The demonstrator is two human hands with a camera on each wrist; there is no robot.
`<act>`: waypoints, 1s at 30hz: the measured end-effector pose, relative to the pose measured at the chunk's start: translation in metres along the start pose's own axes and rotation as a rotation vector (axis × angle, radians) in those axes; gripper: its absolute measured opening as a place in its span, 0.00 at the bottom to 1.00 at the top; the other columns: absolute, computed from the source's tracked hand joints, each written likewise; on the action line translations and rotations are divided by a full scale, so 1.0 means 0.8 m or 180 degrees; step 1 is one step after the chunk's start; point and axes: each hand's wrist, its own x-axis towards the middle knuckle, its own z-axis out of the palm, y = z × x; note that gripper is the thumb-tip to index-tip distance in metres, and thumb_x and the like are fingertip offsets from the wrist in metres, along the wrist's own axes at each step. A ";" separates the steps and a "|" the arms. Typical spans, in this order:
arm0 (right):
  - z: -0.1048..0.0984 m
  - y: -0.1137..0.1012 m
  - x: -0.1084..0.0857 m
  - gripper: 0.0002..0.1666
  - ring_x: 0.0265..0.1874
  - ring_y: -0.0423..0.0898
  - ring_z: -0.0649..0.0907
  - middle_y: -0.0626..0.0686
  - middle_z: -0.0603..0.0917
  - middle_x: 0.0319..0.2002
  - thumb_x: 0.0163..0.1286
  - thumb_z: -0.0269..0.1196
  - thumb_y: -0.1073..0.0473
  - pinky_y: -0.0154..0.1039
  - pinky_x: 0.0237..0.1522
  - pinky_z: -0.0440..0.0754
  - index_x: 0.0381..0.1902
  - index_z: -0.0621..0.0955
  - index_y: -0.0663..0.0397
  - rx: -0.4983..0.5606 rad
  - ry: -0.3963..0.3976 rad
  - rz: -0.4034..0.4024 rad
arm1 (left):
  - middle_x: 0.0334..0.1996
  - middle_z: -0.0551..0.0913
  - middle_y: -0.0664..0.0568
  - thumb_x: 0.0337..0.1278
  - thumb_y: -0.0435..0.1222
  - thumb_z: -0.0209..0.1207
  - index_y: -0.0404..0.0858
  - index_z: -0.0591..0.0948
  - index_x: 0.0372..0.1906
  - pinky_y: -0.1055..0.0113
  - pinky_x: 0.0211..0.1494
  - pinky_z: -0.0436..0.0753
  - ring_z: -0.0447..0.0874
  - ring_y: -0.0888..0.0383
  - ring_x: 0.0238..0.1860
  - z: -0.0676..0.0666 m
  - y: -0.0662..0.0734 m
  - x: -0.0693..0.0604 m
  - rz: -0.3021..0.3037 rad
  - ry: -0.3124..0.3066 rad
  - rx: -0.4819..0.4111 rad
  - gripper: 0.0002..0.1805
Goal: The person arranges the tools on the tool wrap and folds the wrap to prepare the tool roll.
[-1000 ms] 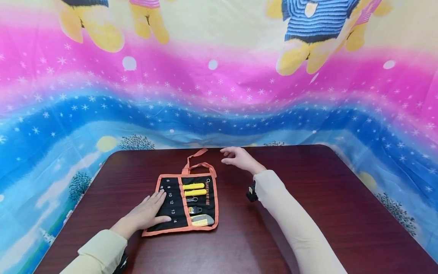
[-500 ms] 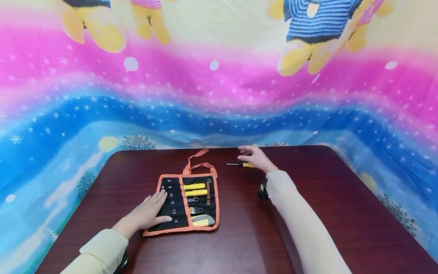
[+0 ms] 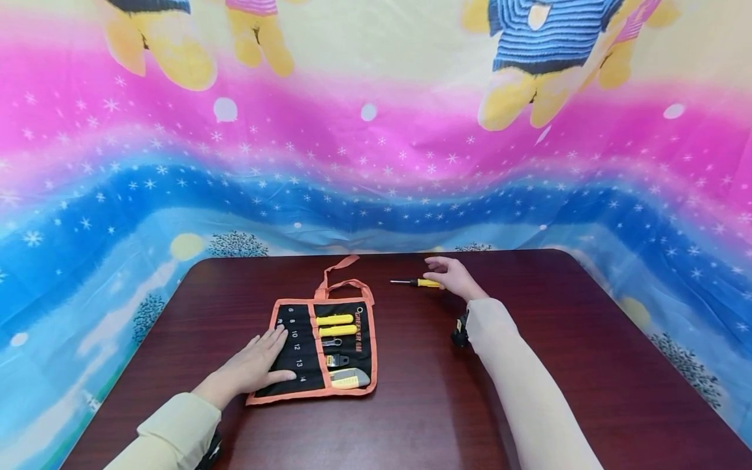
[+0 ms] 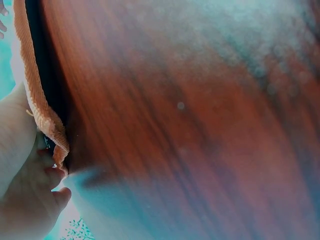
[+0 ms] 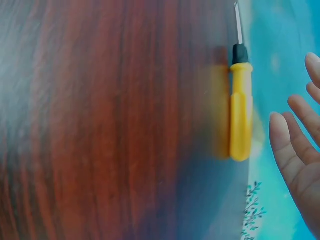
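A black tool pouch (image 3: 282, 385) with orange edging lies unrolled on the table, its left part marked with numbers. My left hand (image 3: 249, 362) rests flat on that part, fingers spread; the left wrist view catches the orange edging (image 4: 37, 90) beside the hand. Toward the far edge lies a screwdriver (image 3: 411, 282) with a yellow handle and black collar, its metal tip pointing left. Just beyond its handle hovers my right hand (image 3: 455, 276), fingers loosely bent and holding nothing. In the right wrist view the screwdriver (image 5: 241, 110) lies apart from the fingers.
In the pouch's pockets sit two yellow handles (image 3: 336, 326), a ring-ended wrench (image 3: 333, 342), a small black-and-yellow item (image 3: 337, 360) and a utility knife (image 3: 350, 378). Orange ties (image 3: 341, 275) trail toward the far edge. A printed cloth (image 3: 376, 189) hangs behind the table.
My right hand has moved rightward, off the screwdriver, which has come into view lying on the table. The left hand stays on the pouch.
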 end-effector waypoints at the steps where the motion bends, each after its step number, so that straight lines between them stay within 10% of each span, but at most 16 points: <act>1: 0.000 0.002 -0.002 0.31 0.45 0.56 0.75 0.65 0.71 0.56 0.65 0.61 0.56 0.54 0.40 0.78 0.63 0.69 0.60 0.0010 0.0001 0.0026 | 0.66 0.56 0.33 0.52 0.60 0.55 0.25 0.58 0.66 0.44 0.65 0.53 0.51 0.39 0.67 0.000 0.000 0.000 0.0008 0.0005 0.0000 0.50; 30: 0.012 0.030 -0.005 0.14 0.47 0.55 0.74 0.62 0.75 0.51 0.65 0.59 0.68 0.46 0.48 0.76 0.49 0.80 0.63 -0.0595 0.0222 0.0339 | 0.66 0.56 0.33 0.53 0.59 0.56 0.25 0.58 0.66 0.43 0.65 0.53 0.50 0.39 0.67 -0.002 0.002 0.001 0.0057 0.0030 -0.0028 0.49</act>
